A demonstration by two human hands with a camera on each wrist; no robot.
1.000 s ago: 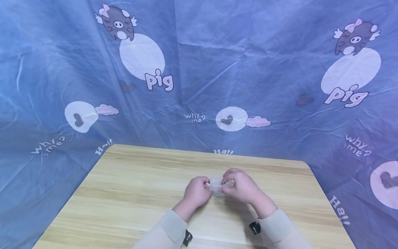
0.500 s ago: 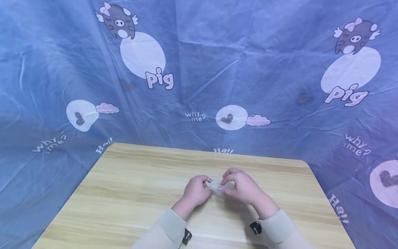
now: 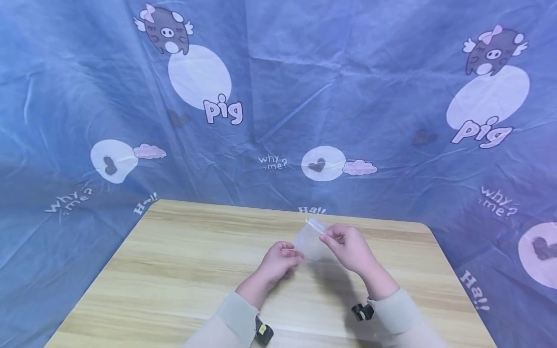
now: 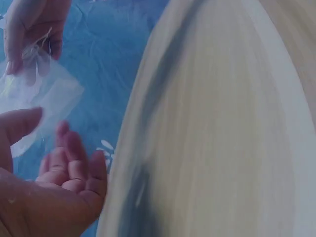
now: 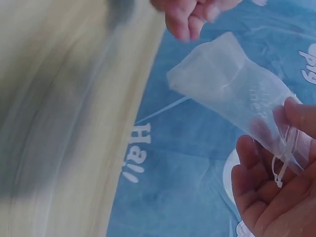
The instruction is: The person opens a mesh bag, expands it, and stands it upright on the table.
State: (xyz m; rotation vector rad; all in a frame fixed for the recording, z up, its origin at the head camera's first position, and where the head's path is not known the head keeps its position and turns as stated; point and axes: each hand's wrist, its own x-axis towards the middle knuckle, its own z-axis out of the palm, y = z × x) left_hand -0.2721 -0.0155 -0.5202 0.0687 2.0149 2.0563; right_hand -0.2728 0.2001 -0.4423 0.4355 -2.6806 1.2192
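A sheer white drawstring pouch [image 3: 310,245] hangs above the table in the head view. My right hand [image 3: 349,247] pinches its gathered top between thumb and fingers. In the right wrist view the mesh of the pouch [image 5: 232,81] slants away from that hand, and a thin white cord [image 5: 280,173] with a knotted end dangles by the fingers. My left hand [image 3: 277,263] is beside the lower end of the pouch, thumb and fingers apart. A gap shows between the left hand [image 5: 195,15] and the pouch in the right wrist view.
A wood-grain table [image 3: 183,270] lies beneath both hands. Behind and beside it hangs a blue cloth [image 3: 287,96] printed with pigs and lettering. Each sleeve cuff has a black clip-like piece [image 3: 362,312] by it.
My right hand has lifted and turned, raising the pouch, which now hangs stretched out rather than bunched between both hands. My left hand has let go of it and its fingers have loosened.
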